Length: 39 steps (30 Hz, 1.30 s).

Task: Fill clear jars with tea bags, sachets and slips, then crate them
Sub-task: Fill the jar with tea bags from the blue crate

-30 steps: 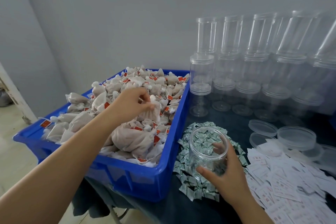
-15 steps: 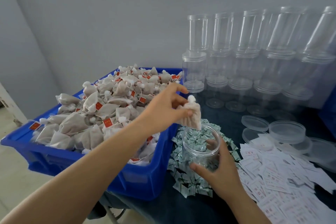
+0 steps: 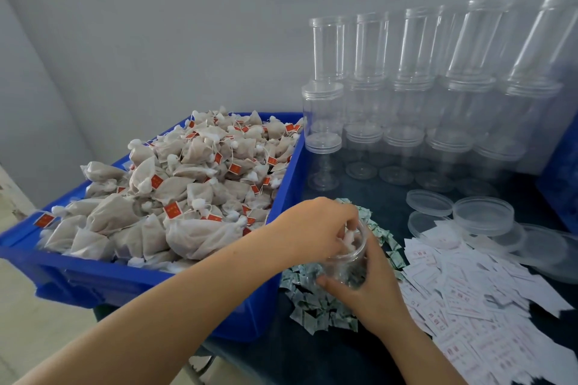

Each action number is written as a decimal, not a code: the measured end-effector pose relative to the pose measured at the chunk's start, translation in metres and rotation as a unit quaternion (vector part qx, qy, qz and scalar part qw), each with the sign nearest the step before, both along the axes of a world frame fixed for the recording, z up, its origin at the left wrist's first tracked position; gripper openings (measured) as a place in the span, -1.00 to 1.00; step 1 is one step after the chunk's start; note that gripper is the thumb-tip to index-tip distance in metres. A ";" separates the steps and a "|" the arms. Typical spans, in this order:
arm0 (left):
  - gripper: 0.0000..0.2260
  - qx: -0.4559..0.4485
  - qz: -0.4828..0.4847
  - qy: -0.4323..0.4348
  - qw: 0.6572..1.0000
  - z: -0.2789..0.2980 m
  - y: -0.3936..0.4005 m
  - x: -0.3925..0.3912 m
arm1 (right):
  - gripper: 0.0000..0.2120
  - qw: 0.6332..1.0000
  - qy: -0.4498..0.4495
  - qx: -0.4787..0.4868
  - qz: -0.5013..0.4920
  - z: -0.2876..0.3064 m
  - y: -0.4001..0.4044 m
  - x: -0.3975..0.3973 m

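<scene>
A clear jar [image 3: 347, 266] stands on the dark table over a heap of green-and-white sachets [image 3: 319, 306]. My right hand [image 3: 369, 294] grips the jar from the near right side. My left hand [image 3: 316, 228] is over the jar's mouth, its fingers curled round a tea bag [image 3: 350, 239] and pushing it down inside. To the left, a blue crate [image 3: 125, 278] is piled high with tea bags [image 3: 187, 194] bearing red tags. White printed slips [image 3: 469, 300] lie spread on the right.
Rows of stacked empty clear jars [image 3: 406, 103] stand against the back wall. Loose clear lids [image 3: 481, 216] lie in front of them. A blue bin [image 3: 563, 194] shows at the right edge. The floor drops off left of the crate.
My left hand lifted a tea bag from the crate, carried it right and lowered it into the jar's mouth. My right hand has kept its grip on the jar.
</scene>
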<state>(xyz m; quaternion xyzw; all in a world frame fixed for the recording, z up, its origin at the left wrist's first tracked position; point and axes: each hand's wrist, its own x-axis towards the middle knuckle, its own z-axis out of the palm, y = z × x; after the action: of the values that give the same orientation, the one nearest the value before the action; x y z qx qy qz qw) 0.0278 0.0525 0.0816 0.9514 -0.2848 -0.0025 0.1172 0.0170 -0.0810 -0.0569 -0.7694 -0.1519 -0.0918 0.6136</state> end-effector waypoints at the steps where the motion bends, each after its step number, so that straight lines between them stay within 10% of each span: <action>1: -0.83 0.003 -0.007 0.005 1.000 0.001 -0.002 0.000 | 0.04 1.000 0.003 -0.001 -0.001 0.000 0.000 0.000; 14: -0.89 0.043 -0.021 0.113 0.992 0.007 -0.018 0.014 | -0.11 1.000 0.002 0.021 0.002 0.001 0.000 0.000; 26: -0.93 -0.129 0.046 -0.044 0.990 0.029 0.053 -0.003 | 0.02 0.999 0.030 -0.024 -0.011 0.004 0.000 -0.005; 39: -0.61 0.127 0.230 0.041 0.964 -0.004 0.130 -0.010 | 0.02 0.999 0.039 -0.023 -0.011 0.009 -0.001 -0.008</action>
<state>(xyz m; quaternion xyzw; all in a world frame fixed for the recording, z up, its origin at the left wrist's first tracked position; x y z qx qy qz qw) 0.0178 0.1822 0.0778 0.9974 -0.0509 -0.0503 0.0047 0.0086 -0.0817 -0.0481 -0.7881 -0.1213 -0.0652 0.6000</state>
